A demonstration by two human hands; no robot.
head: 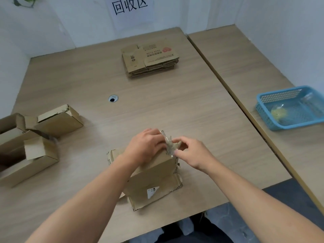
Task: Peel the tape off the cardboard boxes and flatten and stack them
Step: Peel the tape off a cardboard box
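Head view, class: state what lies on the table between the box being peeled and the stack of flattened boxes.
Only bare table, as the head view shows; the cable hole sits off to the left.

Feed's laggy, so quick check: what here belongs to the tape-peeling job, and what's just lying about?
Job: near box, tape strip, flattened stack, open boxes at left, blue basket holding tape scraps.
Lying about: wall sign, cable hole, plant leaves.

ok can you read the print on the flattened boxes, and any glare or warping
Head view: slightly soft, so the small print on the flattened stack is unreadable; light is even, shadows faint; the crumpled tape glints a little; the wide lens stretches both forearms toward the bottom corners.
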